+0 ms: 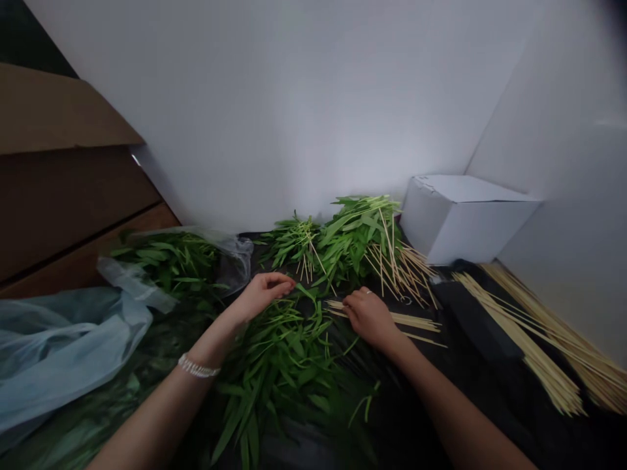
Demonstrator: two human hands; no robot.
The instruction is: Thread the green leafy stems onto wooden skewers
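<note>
Left hand (262, 294) has its grip pinched on green leafy stems (279, 352); right hand (369, 316) rests curled over skewers (392, 318), can't tell if it's gripping.

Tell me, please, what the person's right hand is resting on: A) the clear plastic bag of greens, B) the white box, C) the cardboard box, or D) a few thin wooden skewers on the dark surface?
D: the right hand lies over a few wooden skewers on the dark surface, well short of the white box.
</note>
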